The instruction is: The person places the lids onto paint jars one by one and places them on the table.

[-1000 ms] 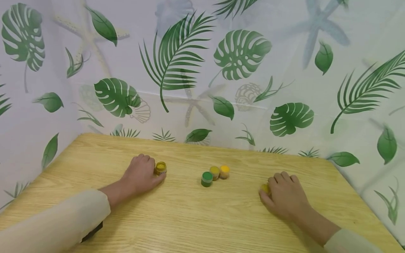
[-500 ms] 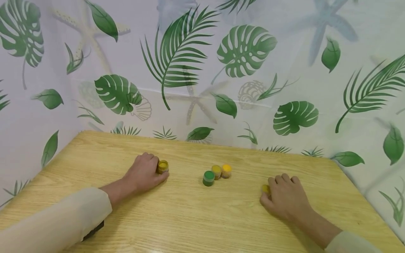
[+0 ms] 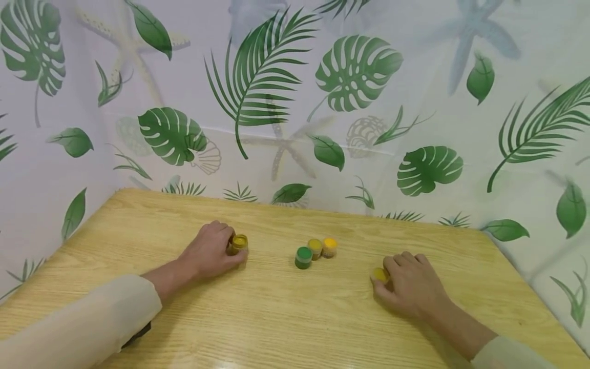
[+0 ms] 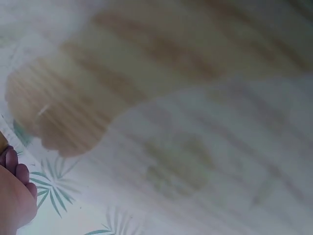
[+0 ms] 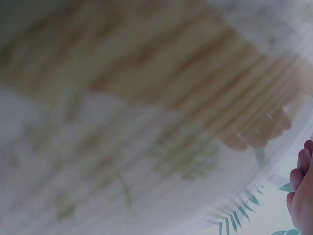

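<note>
On the left of the wooden table, in the head view, my left hand (image 3: 210,252) holds a small paint pot (image 3: 239,242) with a dark-yellow top between thumb and fingers. Its rim shows, and the pot stands on the tabletop. At the right, my right hand (image 3: 412,285) grips a small round yellow-topped paint pot (image 3: 379,275), mostly hidden by the fingers and thumb. Both wrist views are largely blurred; fingers of the left hand (image 4: 18,191) appear at one's left edge, fingers of the right hand (image 5: 302,183) at the other's right edge.
Between the hands stand a green paint pot (image 3: 303,258), an olive-yellow one (image 3: 315,248) and an orange-yellow one (image 3: 329,246), close together. The wooden table (image 3: 295,318) ends at a white wall covering (image 3: 184,77) printed with green leaves.
My right hand has shifted slightly left with its pot, toward the middle pots. My left hand and its pot have barely moved. The head view has shifted a little.
</note>
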Demonstrator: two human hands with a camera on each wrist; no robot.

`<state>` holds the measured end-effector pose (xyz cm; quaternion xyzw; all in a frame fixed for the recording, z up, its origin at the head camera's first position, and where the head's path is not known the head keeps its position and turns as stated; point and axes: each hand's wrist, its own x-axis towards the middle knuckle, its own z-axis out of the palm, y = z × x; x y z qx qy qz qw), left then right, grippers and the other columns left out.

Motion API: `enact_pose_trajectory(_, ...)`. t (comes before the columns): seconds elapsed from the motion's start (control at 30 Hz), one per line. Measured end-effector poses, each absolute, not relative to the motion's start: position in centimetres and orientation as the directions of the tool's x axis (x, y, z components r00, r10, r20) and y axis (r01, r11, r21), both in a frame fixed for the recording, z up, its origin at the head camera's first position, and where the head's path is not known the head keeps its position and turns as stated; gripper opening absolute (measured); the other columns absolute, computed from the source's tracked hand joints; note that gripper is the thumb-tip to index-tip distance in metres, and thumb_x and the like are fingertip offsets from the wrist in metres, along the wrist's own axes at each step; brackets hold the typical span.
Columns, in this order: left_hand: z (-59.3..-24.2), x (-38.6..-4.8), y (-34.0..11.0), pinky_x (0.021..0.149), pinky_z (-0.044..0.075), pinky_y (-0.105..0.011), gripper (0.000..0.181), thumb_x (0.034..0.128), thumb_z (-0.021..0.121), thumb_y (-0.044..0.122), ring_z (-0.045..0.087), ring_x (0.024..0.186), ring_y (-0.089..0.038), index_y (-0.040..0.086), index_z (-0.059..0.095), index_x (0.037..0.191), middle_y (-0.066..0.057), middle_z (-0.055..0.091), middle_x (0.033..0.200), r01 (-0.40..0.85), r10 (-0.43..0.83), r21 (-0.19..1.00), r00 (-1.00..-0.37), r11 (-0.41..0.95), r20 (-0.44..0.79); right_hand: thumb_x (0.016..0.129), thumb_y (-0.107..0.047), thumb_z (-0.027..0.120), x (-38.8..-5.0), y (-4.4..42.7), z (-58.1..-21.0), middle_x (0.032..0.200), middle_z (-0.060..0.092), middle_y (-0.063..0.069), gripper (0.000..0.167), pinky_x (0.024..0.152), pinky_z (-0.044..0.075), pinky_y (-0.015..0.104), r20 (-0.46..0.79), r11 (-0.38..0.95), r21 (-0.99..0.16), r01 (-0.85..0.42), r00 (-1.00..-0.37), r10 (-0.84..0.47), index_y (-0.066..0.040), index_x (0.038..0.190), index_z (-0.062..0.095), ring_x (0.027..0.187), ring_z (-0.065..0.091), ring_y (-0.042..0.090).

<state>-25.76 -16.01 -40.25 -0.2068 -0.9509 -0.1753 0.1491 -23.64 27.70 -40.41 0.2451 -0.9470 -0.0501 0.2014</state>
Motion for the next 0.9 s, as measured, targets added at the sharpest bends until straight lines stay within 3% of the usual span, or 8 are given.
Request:
enact_pose_trajectory(0.33,-39.9,-23.6,-15.2,0.067,0.037,-0.03,0.026,0.0832,0.071,0.033,0.04,0.067,-0.011,0.011,0.059,0.077,0.006,0.05,0.069,0.552,0.431,0.209,-0.794,0.807,0.429,0.08,-0.042,0.062,-23.0,26.6,-39.7,0.065,0.048,-0.006,0.029,0.067,0.041,0.038,0.424,0.85,0.194,-0.489,-0.74,-0.523,-0.016,0.073,0.051,0.068,0.055,0.018)
enact_pose_trajectory(0.63,-40.0,-21.5,-12.8,0.069,0.039,-0.028,0.024,0.0803,0.075,0.032,0.042,0.068,-0.009,0.012,0.061,0.078,0.006,0.054,0.074,0.619,0.481,0.198,-0.74,0.76,0.47,0.079,-0.039,0.066,-21.9,22.8,-39.1,0.057,0.04,-0.013,0.027,0.057,0.034,0.027,0.397,0.822,0.095,-0.561,-0.736,-0.548,-0.018,0.072,0.05,0.052,0.034,0.002)
enact_pose_trajectory(0.9,-39.9,-20.6,-11.3,0.072,0.042,-0.03,0.025,0.0812,0.073,0.033,0.044,0.071,-0.011,0.011,0.062,0.079,0.005,0.055,0.077,0.649,0.523,0.147,-0.709,0.747,0.473,0.078,-0.037,0.07,-21.8,19.8,-39.1,0.055,0.038,-0.014,0.028,0.052,0.034,0.021,0.406,0.764,0.052,-0.643,-0.686,-0.604,-0.018,0.072,0.05,0.05,0.03,0.0)
